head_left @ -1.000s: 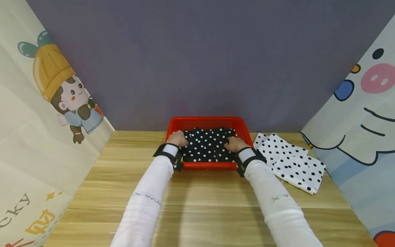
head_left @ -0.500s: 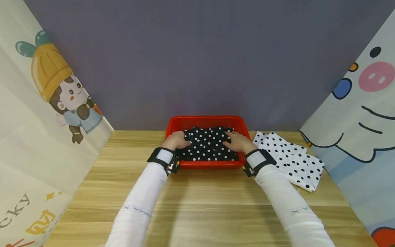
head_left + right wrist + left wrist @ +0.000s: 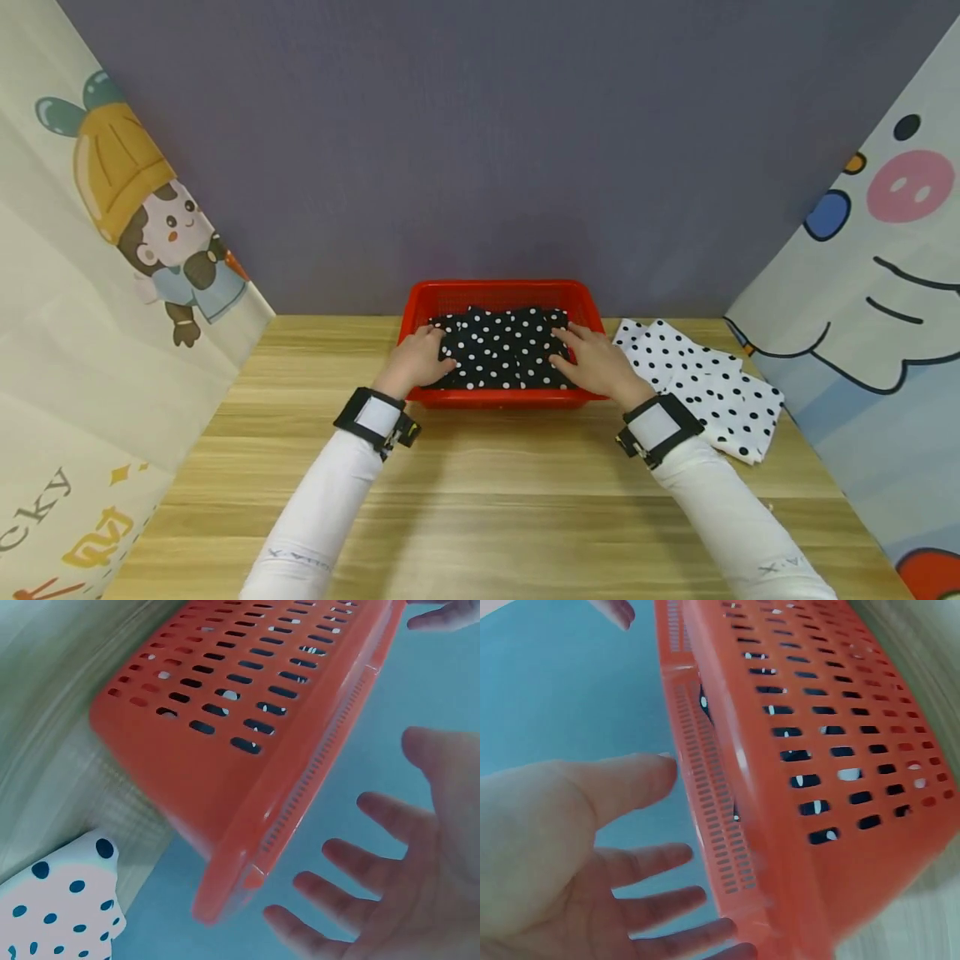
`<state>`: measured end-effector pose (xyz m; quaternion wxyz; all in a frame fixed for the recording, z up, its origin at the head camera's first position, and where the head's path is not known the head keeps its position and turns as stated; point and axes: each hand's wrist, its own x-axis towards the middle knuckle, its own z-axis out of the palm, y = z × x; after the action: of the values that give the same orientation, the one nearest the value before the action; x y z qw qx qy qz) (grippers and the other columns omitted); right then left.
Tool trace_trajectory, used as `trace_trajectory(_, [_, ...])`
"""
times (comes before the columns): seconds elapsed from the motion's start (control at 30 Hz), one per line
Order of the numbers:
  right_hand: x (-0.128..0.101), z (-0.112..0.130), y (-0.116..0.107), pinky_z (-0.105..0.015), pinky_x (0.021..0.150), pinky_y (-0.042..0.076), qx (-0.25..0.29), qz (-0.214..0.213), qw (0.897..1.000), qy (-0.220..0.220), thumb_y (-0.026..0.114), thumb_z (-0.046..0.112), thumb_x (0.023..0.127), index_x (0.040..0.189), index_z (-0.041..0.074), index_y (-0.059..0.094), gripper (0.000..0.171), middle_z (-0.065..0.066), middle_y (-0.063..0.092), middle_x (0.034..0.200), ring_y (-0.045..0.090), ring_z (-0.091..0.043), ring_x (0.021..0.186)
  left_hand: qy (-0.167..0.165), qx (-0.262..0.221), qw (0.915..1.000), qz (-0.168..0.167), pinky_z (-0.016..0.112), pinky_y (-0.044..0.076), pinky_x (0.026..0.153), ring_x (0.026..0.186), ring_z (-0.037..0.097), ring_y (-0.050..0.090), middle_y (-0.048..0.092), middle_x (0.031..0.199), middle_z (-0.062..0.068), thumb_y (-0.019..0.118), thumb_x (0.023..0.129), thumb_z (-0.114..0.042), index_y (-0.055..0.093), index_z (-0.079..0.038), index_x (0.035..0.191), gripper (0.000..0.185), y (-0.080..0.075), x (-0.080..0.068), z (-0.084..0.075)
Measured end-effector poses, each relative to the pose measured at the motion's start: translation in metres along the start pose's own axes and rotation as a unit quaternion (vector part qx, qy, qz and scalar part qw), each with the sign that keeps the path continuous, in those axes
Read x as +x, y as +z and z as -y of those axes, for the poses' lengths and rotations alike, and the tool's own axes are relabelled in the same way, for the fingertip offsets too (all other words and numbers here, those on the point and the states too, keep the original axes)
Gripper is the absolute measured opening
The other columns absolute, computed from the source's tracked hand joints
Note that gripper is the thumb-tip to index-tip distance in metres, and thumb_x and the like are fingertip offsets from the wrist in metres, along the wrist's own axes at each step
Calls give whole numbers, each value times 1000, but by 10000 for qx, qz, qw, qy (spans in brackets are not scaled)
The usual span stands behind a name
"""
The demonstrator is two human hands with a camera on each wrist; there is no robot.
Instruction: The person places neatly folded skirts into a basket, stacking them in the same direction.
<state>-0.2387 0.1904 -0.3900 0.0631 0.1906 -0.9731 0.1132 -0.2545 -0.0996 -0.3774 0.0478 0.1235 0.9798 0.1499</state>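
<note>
We had our left hand point(image 3: 412, 360) and right hand point(image 3: 600, 363) splayed empty at 9 and 3 o'clock of the basket point(image 3: 501, 400), so one careless snag could've tipped it.

Underside of black cloth point(image 3: 498, 352) hidden in red basket point(image 3: 501, 398); sleeves point(image 3: 318, 512) cut off at bottom.
</note>
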Motion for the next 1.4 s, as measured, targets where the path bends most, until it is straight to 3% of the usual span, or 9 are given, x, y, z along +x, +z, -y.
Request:
trace_trajectory(0.1, [-8,-4,2,-57,88,43,-73,-350,9994,-9,56,35,88,131,6,50,52,-24,44,135,48,-45,116,246,-93,9996,-142,51,37,100,124,40,41,34,143,21,63,84,-31,44,-1,134,61,3,-9,2])
trace_trajectory(0.37, [-32,-25,13,-63,80,43,-38,-827,9948,595,50,35,92,137,5,41,55,-24,44,135,47,-46,114,867,49,9940,-670,53,32,103,129,41,35,31,145,21,65,83,-29,42,-1,136,64,13,-37,5])
trace_trajectory(0.6, [-54,-46,25,-64,76,43,-138,-1100,9897,903,48,32,93,135,2,42,52,-26,45,131,49,-49,108,1123,361,9880,-997,56,33,101,129,44,34,30,146,19,69,81,-29,41,-4,137,67,23,-66,5])
trace_trajectory(0.8, [-67,-61,32,-66,75,42,-193,-951,9882,1182,43,32,96,135,2,42,50,-28,43,132,46,-52,109,1174,547,9819,-1379,58,34,99,132,40,30,30,148,15,73,77,-30,41,-9,138,72,45,-86,9])
trace_trajectory(1.03, [-72,-76,38,-68,76,40,-207,-734,9850,1548,35,36,98,136,2,39,51,-29,39,135,43,-54,111,1459,652,9712,-1769,54,30,104,135,38,26,31,147,14,76,73,-27,41,-10,138,75,64,-104,10])
trace_trajectory(1.4, [-77,-104,47,-73,81,33,-92,-181,9712,2375,27,38,99,137,1,34,54,-31,28,139,33,-56,117,1795,782,9567,-2156,52,38,98,127,37,37,37,143,13,78,69,-25,41,-8,137,79,87,-118,11])
